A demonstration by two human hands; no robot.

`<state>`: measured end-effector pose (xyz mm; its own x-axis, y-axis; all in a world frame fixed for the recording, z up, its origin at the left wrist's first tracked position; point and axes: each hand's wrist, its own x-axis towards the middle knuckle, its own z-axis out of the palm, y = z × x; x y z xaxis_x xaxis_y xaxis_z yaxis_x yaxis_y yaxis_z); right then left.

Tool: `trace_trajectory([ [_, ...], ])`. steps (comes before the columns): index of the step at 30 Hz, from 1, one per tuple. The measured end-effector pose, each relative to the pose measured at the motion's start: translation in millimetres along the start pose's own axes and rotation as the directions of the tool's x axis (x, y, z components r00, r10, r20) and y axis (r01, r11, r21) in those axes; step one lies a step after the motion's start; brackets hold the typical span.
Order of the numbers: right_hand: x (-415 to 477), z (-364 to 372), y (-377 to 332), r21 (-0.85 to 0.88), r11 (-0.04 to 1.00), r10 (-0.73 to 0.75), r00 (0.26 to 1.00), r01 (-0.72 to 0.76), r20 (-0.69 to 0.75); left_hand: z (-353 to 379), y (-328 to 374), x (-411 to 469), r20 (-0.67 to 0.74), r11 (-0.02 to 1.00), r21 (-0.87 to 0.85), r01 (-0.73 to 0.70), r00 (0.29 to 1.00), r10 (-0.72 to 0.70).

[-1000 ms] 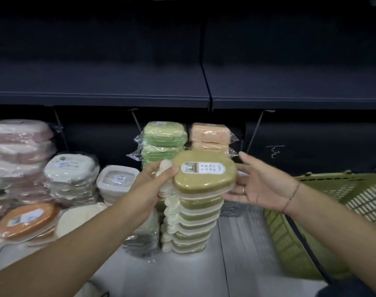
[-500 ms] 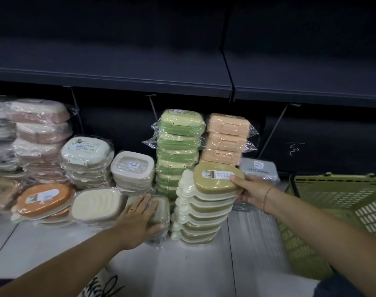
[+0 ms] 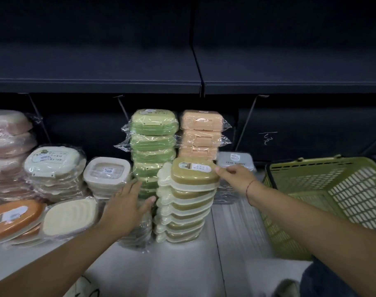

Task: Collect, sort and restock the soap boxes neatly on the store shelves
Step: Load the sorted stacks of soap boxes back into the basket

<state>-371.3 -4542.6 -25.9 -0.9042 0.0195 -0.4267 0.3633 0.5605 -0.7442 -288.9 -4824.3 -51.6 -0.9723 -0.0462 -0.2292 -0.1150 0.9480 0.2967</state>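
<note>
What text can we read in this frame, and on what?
"CUTE RABBIT" (faint, best guess): grey box at the back.
White scrawl on the dark back panel: illegible.
Labels on the top olive box, cream box, beige box, orange box and top green box: too blurred to read.

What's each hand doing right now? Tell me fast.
Left hand: open, fingers straight, over the wrapped boxes.
Right hand: fingers at the top olive soap box; grip cannot be told.
</note>
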Motion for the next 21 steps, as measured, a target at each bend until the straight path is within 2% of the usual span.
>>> trace_trajectory([
  [3, -11.8, -37.2, 3.4, -0.032, 0.998, -0.046, 0.999, 0.045, -0.025, -25.5, 45.1, 4.1, -0.128, 0.980, -0.101, -0.170, 0.979, 0.156],
  [6, -24.2, -100.7, 12.6, -0.113, 0.990, -0.094, 0.995, 0.089, -0.034, -33.9, 94.6, 6.3, -0.247, 0.913, -0.015, -0.407, 0.887, 0.391],
  [8, -37.8, -154.1, 28.0, -0.143, 0.987, -0.087, 0.995, 0.079, -0.050, -20.2, 126.7, 7.9, -0.216, 0.841, 0.033, -0.540, 0.818, 0.533],
  [11, -56.4, -235.4, 74.3, -0.228, 0.974, -0.040, 0.985, 0.001, -0.166, 24.9, 180.0, 12.8, -0.062, 0.756, 0.048, -0.652, 0.754, 0.654],
  [13, -69.2, -284.2, 125.0, -0.341, 0.934, 0.008, 0.961, -0.106, -0.276, 59.2, 217.1, 18.6, 0.000, 0.731, 0.033, -0.682, 0.731, 0.682],
  [15, -78.1, -318.3, 191.0, -0.360, 0.893, 0.122, 0.915, -0.271, -0.385, 94.1, 252.3, 27.7, 0.041, 0.757, -0.037, -0.652, 0.756, 0.653],
  [19, -95.5, -313.1, 300.7, -0.162, 0.874, 0.299, 0.770, -0.458, -0.564, 147.6, 306.7, 43.6, 0.219, 0.878, -0.144, -0.457, 0.851, 0.478],
  [21, -93.0, -294.4, 330.6, -0.111, 0.884, 0.313, 0.751, -0.454, -0.581, 165.8, 320.5, 46.4, 0.248, 0.895, -0.163, -0.415, 0.861, 0.444],
])
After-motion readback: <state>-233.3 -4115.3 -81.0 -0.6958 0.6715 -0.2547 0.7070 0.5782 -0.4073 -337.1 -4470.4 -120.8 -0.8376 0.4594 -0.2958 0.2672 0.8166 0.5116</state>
